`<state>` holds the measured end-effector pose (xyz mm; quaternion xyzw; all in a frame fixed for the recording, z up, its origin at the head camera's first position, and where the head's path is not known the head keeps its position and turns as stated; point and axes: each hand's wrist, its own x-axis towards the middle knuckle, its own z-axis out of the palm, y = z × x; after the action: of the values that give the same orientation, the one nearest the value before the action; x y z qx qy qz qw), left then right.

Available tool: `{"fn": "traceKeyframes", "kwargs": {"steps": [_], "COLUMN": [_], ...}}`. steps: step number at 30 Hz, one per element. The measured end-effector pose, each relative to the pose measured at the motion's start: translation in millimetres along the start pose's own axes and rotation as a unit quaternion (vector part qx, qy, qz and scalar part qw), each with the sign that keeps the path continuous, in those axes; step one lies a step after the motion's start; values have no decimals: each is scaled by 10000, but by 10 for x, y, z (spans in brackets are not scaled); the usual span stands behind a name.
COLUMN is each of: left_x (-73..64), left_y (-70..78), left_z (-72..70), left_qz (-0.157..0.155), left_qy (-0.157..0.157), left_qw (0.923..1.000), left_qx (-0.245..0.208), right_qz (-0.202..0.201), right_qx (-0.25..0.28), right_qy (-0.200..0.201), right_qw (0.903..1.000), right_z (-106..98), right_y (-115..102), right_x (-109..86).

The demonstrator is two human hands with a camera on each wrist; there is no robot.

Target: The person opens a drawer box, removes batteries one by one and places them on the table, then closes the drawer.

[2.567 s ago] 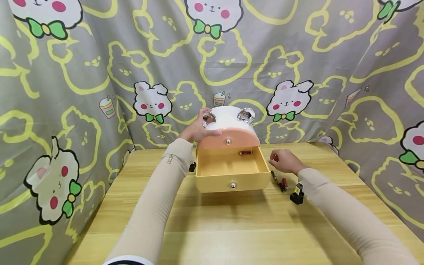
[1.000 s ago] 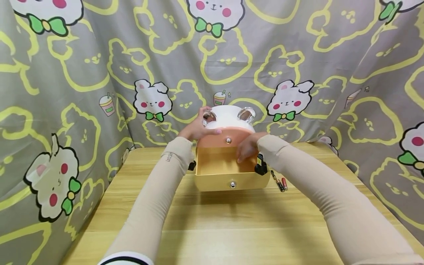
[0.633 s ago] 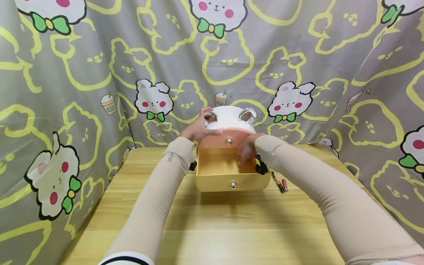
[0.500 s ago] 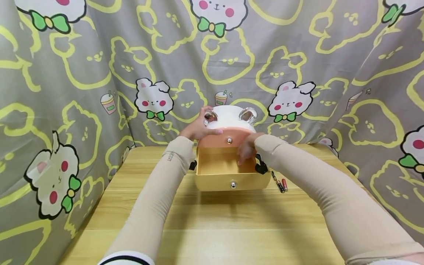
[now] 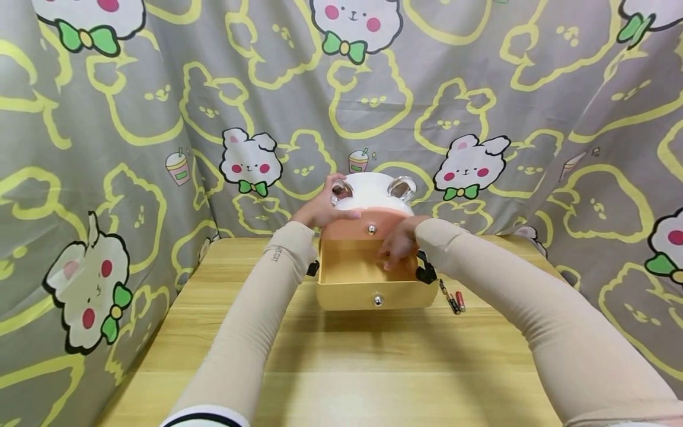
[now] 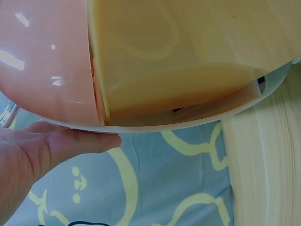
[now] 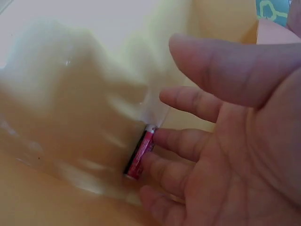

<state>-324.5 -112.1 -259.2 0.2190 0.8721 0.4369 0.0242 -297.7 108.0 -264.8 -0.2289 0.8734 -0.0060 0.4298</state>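
Observation:
A small drawer box (image 5: pixel 368 191) stands on the table, with a white top, clear ear-shaped loops and a peach upper drawer (image 5: pixel 352 229). Its yellow lower drawer (image 5: pixel 347 296) is pulled out. My left hand (image 5: pixel 318 209) grips the box's upper left side by the ear; in the left wrist view its thumb (image 6: pixel 89 142) lies along the white edge. My right hand (image 5: pixel 400 242) is inside the yellow drawer. In the right wrist view a red and black battery (image 7: pixel 141 153) lies on the drawer floor. The right fingers (image 7: pixel 181 141) are extended at its side, apart from the thumb.
Right of the box lie a red battery (image 5: pixel 460 301) and black batteries (image 5: pixel 453 303) on the wooden table (image 5: pixel 373 379). A grey patterned curtain (image 5: pixel 299 107) closes in the back and sides. A black wrist camera (image 5: pixel 425 271) sits by the drawer's right wall.
My right hand has moved left from above the table beside the batteries into the yellow drawer. In the last half second its fingers have shifted slightly. The left hand has stayed on the box.

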Motion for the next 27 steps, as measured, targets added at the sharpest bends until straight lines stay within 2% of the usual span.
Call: {"fn": "traceKeyframes", "kwargs": {"steps": [3,7,12,19,22,27], "left_x": [4,15,26,27,26,25], "left_y": [-2,-6,-19,-35,-31,-16], "left_z": [-2,11,27,35,33,24], "left_qz": [24,51,43,63,69,62], "left_qy": [28,61,31,29,46,59], "left_qw": [10000,10000,9998,9993,9994,9997], "left_qx": [8,54,-185,-360,-333,-246], "right_qz": [-73,-96,-47,-96,9,117], "right_qx": [-438,-574,-177,-405,-255,359], "right_qy": [113,106,-44,41,21,-64], "right_qw": [9990,9982,9998,9991,9997,9993], "right_z": [-8,-8,-3,-13,-9,6], "right_y": [-21,-12,8,-5,8,40], "right_x": [1,39,74,63,84,114]}}
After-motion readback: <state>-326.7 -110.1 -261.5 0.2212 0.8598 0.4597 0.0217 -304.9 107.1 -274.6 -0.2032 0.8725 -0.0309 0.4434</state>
